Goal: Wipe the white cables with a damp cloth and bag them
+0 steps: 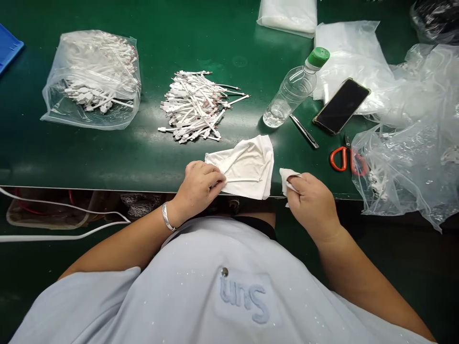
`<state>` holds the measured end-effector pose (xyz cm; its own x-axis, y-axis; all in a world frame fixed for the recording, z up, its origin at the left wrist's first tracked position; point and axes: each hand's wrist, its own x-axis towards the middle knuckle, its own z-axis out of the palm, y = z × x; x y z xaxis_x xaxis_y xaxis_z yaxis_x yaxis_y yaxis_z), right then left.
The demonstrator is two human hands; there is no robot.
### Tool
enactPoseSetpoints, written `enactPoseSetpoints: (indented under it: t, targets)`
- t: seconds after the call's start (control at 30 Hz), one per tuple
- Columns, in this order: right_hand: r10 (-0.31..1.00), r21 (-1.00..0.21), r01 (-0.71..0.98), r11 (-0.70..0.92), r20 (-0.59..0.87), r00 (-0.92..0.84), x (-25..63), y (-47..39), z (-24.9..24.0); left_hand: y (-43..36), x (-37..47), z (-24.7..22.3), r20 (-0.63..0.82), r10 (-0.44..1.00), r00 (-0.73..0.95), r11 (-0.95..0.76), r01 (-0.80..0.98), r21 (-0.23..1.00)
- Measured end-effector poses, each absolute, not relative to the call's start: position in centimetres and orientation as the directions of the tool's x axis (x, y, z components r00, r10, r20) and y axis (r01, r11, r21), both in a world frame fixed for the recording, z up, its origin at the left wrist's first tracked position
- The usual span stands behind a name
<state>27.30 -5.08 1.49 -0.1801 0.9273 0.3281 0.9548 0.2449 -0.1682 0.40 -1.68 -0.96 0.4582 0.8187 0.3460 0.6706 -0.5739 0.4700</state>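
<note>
My left hand [199,186] is closed at the bench's front edge, its fingertips pinching one end of a short white cable [244,180]. The cable lies straight across a folded white cloth [253,155], its free end pointing right. My right hand [313,203] is closed around a smaller white cloth [287,177], a short gap to the right of the folded one. Beyond my left hand, a loose pile of short white cables [195,107] with connector ends rests on the green bench [154,157].
A clear bag of cables [96,79] lies at the left. To the right are a water bottle [292,93] with a green cap, a cutter knife [304,131], a phone [341,106], red-handled scissors [339,159] and plastic bags [412,162]. A blue bin [7,47] shows at far left.
</note>
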Motion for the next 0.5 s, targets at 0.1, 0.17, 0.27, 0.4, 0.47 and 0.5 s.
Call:
enactPoseSetpoints:
  t: [0.1,0.17,0.27,0.4,0.47,0.5]
  targets:
    - [0.917,-0.216,0.934,0.286,0.343,-0.202,26.8,-5.2,1.5,-1.9,0.6,-0.7,0.374,0.799,0.47,-0.598,0.687,0.413]
    - [0.907,-0.233,0.913,0.334,0.343,-0.245,25.9,-5.2,1.3,-2.0,0.7,-0.5,0.41,0.76,0.505,-0.641,0.687,0.341]
    - [0.896,-0.232,0.888,0.398,0.305,-0.322,24.9,-4.9,0.7,-2.0,0.9,-0.3,0.416,0.7,0.581,-0.701,0.671,0.242]
    - [0.867,-0.257,0.85,0.46,0.336,-0.368,24.7,-4.2,-0.2,-2.0,0.8,-0.3,0.423,0.71,0.563,-0.695,0.656,0.295]
    - [0.84,-0.313,0.807,0.501,0.4,-0.367,24.9,-4.0,-0.3,-2.1,0.7,-0.1,0.415,0.761,0.498,-0.648,0.61,0.456]
    - [0.835,-0.36,0.779,0.513,0.423,-0.354,24.9,-4.0,-0.3,-2.1,0.7,0.1,0.38,0.805,0.455,-0.59,0.558,0.583]
